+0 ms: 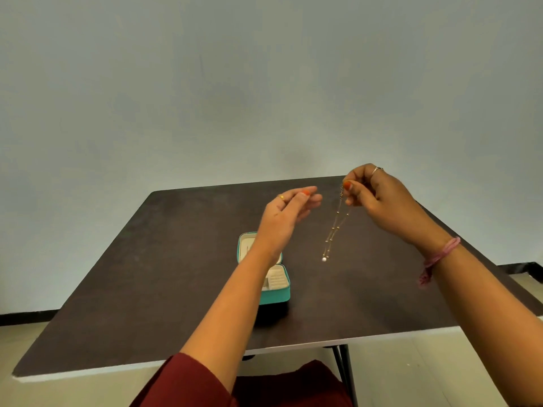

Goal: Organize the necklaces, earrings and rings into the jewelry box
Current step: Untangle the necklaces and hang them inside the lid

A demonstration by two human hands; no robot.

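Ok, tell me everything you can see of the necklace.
The necklace is a thin gold-looking chain with small beads spaced along it and a white pearl-like drop at its lowest point. It hangs doubled from the right hand, pinched at the top between thumb and fingers, above the dark table, right of the jewelry box.

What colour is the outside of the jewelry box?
Teal, on the jewelry box; the head view shows it.
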